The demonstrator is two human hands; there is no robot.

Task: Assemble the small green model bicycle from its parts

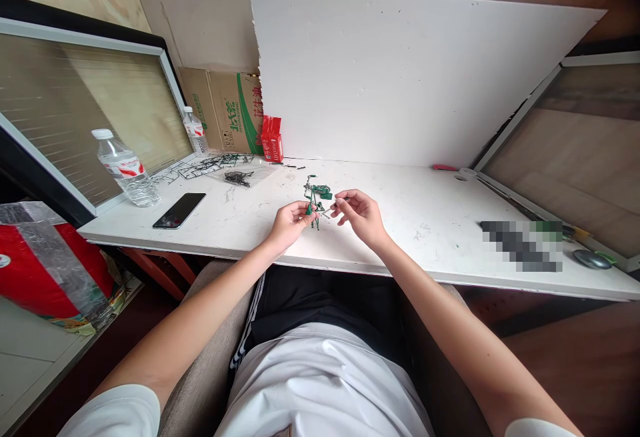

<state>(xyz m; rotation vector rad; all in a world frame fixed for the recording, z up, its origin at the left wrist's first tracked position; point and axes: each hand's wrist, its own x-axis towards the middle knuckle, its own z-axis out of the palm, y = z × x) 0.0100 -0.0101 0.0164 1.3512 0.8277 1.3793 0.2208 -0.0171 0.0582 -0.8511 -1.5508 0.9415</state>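
- I have the left hand (293, 224) pinching a green piece (309, 210) over the table (430, 224), near its front edge's middle.
- My right hand (363, 216) grips a thin tool (327, 210), pointing toward it.
- Green parts (326, 195) lie just beyond.
- A phone (180, 210) rests near the front left corner.

White short-sleeved shirt (325, 384), black bottoms (330, 297), white stripes (252, 312) along left side.

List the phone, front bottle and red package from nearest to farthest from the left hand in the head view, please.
1. Phone: left of the left hand, on the desk.
2. Front bottle: farther left.
3. Red package: far left, off the desk.
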